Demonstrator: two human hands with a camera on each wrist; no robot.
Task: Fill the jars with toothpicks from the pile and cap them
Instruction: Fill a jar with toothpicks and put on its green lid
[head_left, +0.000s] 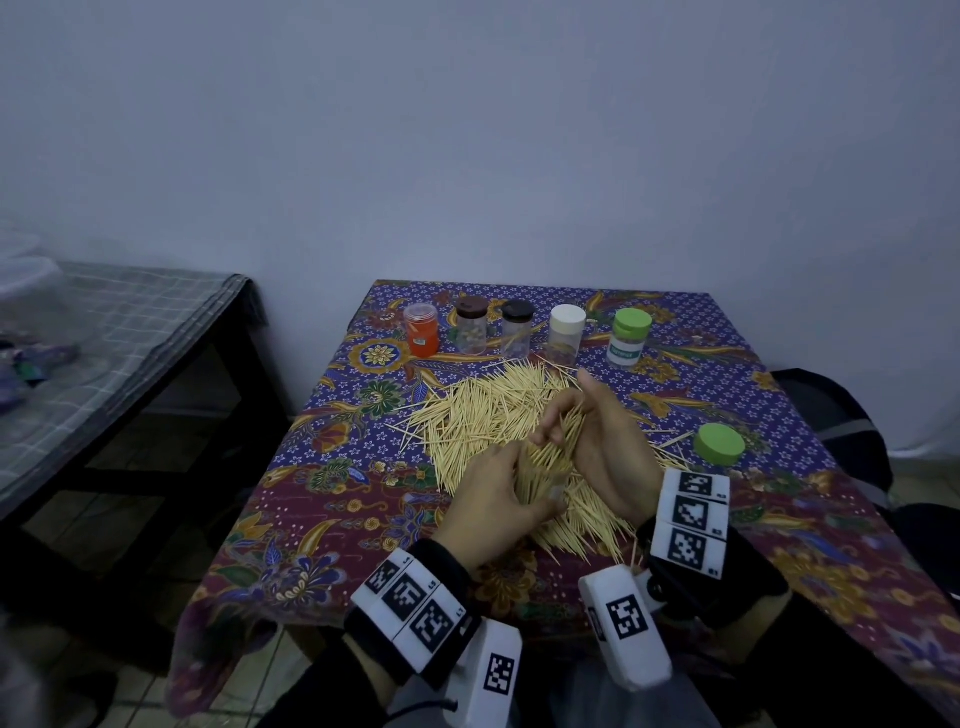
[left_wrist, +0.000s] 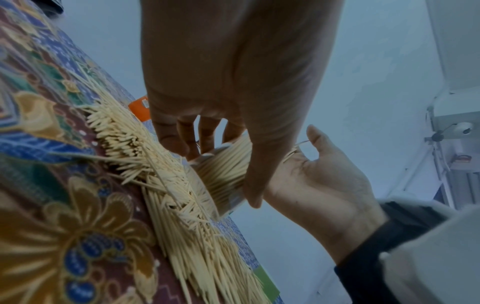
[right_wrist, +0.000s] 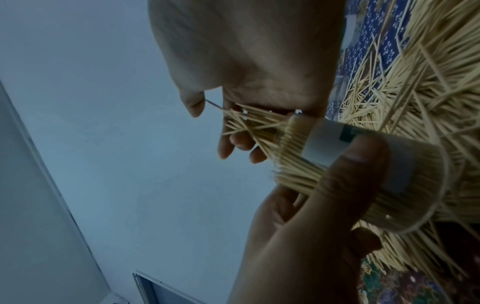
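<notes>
A clear jar (head_left: 543, 480) packed with toothpicks leans over the toothpick pile (head_left: 483, 410) at the table's middle. My left hand (head_left: 496, 499) grips it, thumb across its white label (right_wrist: 327, 142). My right hand (head_left: 608, 457) holds a loose bunch of toothpicks (right_wrist: 249, 125) in curled fingers at the jar's mouth. In the left wrist view the jar (left_wrist: 223, 176) lies between my left hand's fingers (left_wrist: 182, 133) and thumb, with the right hand (left_wrist: 319, 181) behind it. A loose green cap (head_left: 719, 443) lies to the right of the pile.
Along the table's far edge stand an orange jar (head_left: 422, 330), a brown-capped jar (head_left: 471, 325), a black-capped jar (head_left: 517, 327), a white-capped jar (head_left: 566, 332) and a green-capped jar (head_left: 629, 336). A dark bench (head_left: 130, 332) stands left; a dark chair (head_left: 831, 415) stands right.
</notes>
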